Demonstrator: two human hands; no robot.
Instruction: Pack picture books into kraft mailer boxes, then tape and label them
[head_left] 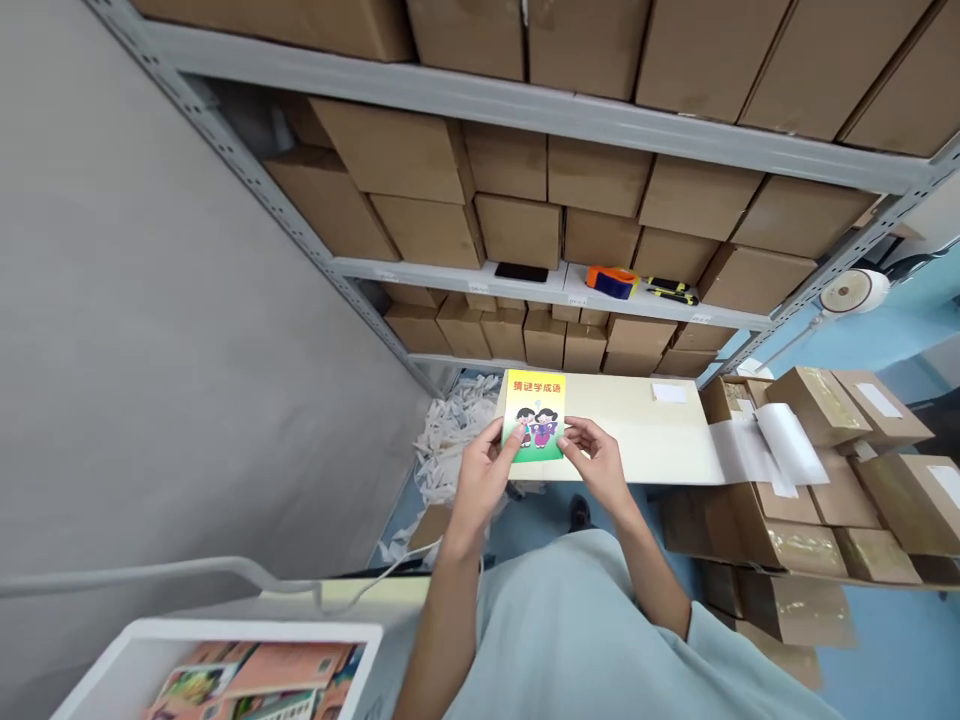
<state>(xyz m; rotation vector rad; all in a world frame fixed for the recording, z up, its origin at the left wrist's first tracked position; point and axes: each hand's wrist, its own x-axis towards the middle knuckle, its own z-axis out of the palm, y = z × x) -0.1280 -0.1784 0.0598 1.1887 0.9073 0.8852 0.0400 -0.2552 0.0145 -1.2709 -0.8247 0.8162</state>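
Note:
A small booklet [535,400] with a yellow top, red Chinese lettering, two cartoon children and a green bottom is held upright, its front facing me. My left hand [484,470] grips its lower left edge, thumb on the cover and fingers behind. At the lower right corner, my right hand [596,462] is closed on the same booklet, thumb near the front edge. Behind and below the booklet lies the cream tabletop [637,440], with a small white paper slip [668,393] toward the back.
Shelving [525,95] packed with cardboard boxes rises ahead, holding an orange and blue tape dispenser [613,282], yellow-black cutters [671,290] and a black phone-like slab [521,272]. Right are cartons [806,550] and a white roll [791,445]. Paper scraps [450,440] cover the floor; a white bin [255,632] holds books.

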